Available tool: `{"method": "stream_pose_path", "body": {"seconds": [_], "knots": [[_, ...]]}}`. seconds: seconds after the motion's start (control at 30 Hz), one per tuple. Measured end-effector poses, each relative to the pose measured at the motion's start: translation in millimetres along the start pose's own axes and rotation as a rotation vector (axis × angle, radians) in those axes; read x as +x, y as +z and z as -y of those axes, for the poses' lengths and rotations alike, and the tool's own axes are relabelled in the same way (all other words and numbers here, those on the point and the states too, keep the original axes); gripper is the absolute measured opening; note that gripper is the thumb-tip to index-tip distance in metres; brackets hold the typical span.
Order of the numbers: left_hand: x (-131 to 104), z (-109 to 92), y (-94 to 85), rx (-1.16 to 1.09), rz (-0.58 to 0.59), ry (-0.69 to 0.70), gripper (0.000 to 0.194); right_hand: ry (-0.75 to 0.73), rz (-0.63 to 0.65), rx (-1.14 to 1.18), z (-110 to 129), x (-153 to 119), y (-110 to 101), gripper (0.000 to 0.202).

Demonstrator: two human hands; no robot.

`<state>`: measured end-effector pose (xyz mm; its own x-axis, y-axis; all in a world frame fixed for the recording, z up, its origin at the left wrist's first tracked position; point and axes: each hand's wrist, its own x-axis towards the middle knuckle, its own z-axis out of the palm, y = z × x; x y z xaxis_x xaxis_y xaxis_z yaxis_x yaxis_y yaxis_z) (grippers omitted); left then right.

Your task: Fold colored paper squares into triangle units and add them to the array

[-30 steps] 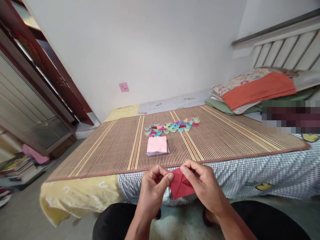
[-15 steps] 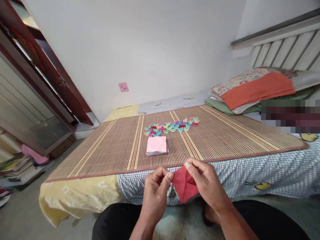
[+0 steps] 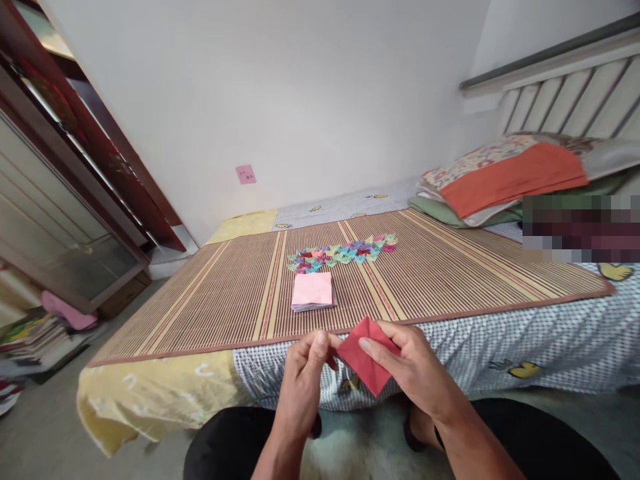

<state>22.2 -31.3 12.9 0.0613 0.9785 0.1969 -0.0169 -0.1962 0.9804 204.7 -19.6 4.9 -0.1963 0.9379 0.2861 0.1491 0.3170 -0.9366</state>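
Note:
A creased red paper (image 3: pixel 367 367), now a diamond shape, is held in front of the bed's edge. My right hand (image 3: pixel 413 363) pinches it, thumb on top and fingers behind. At its left corner is my left hand (image 3: pixel 306 373), curled with the thumb against the fingers; a fingertip meets the paper's edge, and whether it grips the paper is unclear. Beyond the hands, a stack of square paper sheets, pink on top (image 3: pixel 313 290), lies on the striped mat (image 3: pixel 220 307). Several small folded multicoloured paper pieces (image 3: pixel 345 253) stand in rows behind the stack.
Pillows with an orange cloth (image 3: pixel 520 180) lie at the bed's right end, below a white slatted headboard (image 3: pixel 580 100). A patterned sheet (image 3: pixel 470 353) hangs over the front edge. Books (image 3: pixel 35 340) are piled at the far left. A pink note (image 3: pixel 245 175) is on the wall.
The red paper has turned and lies flatter as a full diamond. My right thumb has moved onto its face. My left hand has shifted slightly left, its thumb off the paper's corner.

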Motion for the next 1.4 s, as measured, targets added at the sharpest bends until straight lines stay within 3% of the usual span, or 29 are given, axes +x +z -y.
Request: {"method": "stream_pose_path", "body": {"seconds": [0.13,0.4,0.53,0.67,0.77,0.87,0.97,1.13,1.27,1.4], "knots": [[-1,2,-0.9,-0.077,0.077,-0.076,0.031,0.019,0.012,0.017,0,0,1,0.036],[-5,5,4.0,0.013,0.022,-0.011,0.033,0.024,-0.009,-0.016,-1,4,-1,0.035],[-1,1,4.2,-0.041,0.134,-0.057,0.038,0.044,-0.038,-0.017,1,3,-4,0.031],[2,6,6.1,-0.101,0.201,-0.114,0.032,0.015,0.021,-0.073,2,3,-6,0.028],[4,11,8.8,-0.151,0.123,-0.103,0.033,0.033,-0.052,0.029,-1,7,-8,0.023],[8,13,13.1,-0.278,-0.065,-0.097,0.034,0.061,-0.185,0.216,-6,12,-7,0.028],[8,15,19.7,-0.378,-0.162,-0.092,0.03,0.042,-0.074,0.268,-6,13,1,0.029],[5,19,29.9,-0.388,-0.069,-0.071,0.024,-0.001,-0.131,0.21,1,9,14,0.023],[3,19,29.6,-0.312,0.06,-0.092,0.025,-0.01,-0.141,0.109,3,7,9,0.024],[3,17,24.0,-0.311,-0.06,-0.086,0.022,-0.007,-0.073,0.046,1,6,3,0.021]]}}
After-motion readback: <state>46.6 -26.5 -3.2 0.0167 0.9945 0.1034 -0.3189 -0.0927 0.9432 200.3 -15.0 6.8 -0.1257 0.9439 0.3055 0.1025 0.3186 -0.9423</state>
